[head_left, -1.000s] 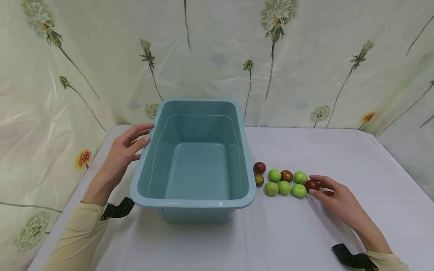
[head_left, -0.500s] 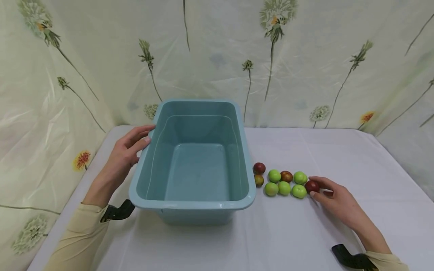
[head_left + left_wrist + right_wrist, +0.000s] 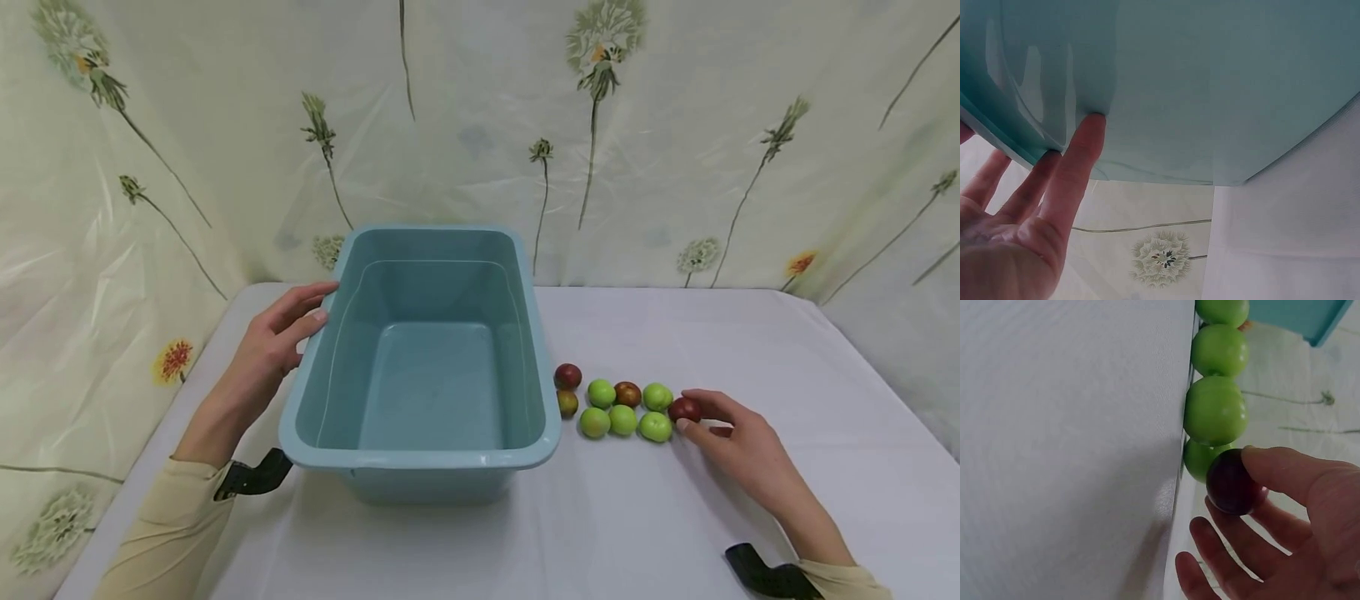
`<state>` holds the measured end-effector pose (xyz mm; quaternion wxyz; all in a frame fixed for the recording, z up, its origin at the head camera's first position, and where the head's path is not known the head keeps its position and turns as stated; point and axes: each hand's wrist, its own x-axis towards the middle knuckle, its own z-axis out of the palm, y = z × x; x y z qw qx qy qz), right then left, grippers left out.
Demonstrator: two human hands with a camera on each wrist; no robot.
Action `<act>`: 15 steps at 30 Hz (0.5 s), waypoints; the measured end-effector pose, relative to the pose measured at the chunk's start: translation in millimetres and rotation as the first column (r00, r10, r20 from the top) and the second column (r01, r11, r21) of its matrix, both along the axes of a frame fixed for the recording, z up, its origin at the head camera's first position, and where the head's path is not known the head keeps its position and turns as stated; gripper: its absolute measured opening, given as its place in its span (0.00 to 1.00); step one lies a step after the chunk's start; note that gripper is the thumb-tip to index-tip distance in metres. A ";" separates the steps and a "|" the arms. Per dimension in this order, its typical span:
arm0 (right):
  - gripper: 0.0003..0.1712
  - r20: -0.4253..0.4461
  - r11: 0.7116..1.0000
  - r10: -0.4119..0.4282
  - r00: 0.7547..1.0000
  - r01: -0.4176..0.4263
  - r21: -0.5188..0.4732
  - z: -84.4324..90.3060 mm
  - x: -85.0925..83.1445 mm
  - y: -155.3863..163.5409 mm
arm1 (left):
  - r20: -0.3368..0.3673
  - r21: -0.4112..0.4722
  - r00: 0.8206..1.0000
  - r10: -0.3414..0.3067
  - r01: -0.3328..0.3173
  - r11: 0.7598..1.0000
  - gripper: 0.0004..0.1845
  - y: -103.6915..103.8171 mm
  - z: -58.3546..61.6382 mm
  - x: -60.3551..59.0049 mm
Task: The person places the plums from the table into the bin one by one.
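- One dark red fruit (image 3: 683,409), right-hand end of the cluster on the white tablecloth (image 3: 637,517), and my right hand (image 3: 746,447) has it: thumb on one side, a finger on the other, pinching, the remaining fingers spread apart.
- Just beside it, green fruits (image 3: 656,427), bunched close; whether it's lifted at all, I can't tell.
- My right forearm slants in from the lower right, palm facing left, black wrist mount (image 3: 765,575) by the cuff.
- Farther left, reddish fruits (image 3: 567,376), next to the blue-green basin (image 3: 420,459), which stands upright.
- On its left side, my left hand (image 3: 273,337): fingers extended, fingertips touching the basin, beige sleeve (image 3: 165,525) angling up from the lower left.
- Behind it all, a flower-printed sheet (image 3: 450,125).
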<state>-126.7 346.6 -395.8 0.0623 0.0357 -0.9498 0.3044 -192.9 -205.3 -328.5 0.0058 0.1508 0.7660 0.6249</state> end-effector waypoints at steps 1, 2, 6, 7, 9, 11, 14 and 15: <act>0.28 -0.011 1.000 -0.006 1.000 0.006 -0.004 0.3 0.2 -0.9 | 0.001 0.001 1.000 -0.001 0.001 1.000 0.25 -0.1 -0.2 0.0; 0.27 -0.024 1.000 -0.018 1.000 0.018 0.000 0.5 0.6 -1.7 | 0.004 0.002 1.000 -0.002 0.002 1.000 0.25 -0.2 -0.3 0.0; 0.27 -0.080 0.999 -0.044 0.996 0.043 -0.014 2.6 1.7 -5.1 | 0.015 0.003 1.000 -0.007 0.007 1.000 0.26 -0.4 -0.7 0.3; 0.27 -0.095 0.999 -0.051 0.994 0.049 -0.019 3.1 1.8 -6.3 | 0.016 0.003 1.000 -0.008 0.008 1.000 0.26 -0.3 -0.5 0.3; 0.27 -0.121 0.998 -0.058 0.991 0.054 -0.038 4.6 2.2 -9.1 | 0.015 0.004 1.000 -0.010 0.010 1.000 0.25 -0.2 -0.2 -0.1; 0.27 -0.137 0.997 -0.065 0.988 0.058 -0.055 6.5 2.7 -12.8 | 0.012 0.004 1.000 -0.011 0.011 1.000 0.25 -0.2 0.3 -0.7; 0.28 -0.144 0.995 -0.071 0.987 0.060 -0.077 10.7 4.2 -19.3 | 0.011 0.007 1.000 -0.010 0.010 1.000 0.25 -0.4 0.5 -0.8; 0.28 -0.146 0.995 -0.073 0.987 0.061 -0.082 12.2 4.8 -21.7 | 0.012 0.008 1.000 -0.010 0.010 1.000 0.25 -0.4 0.5 -0.7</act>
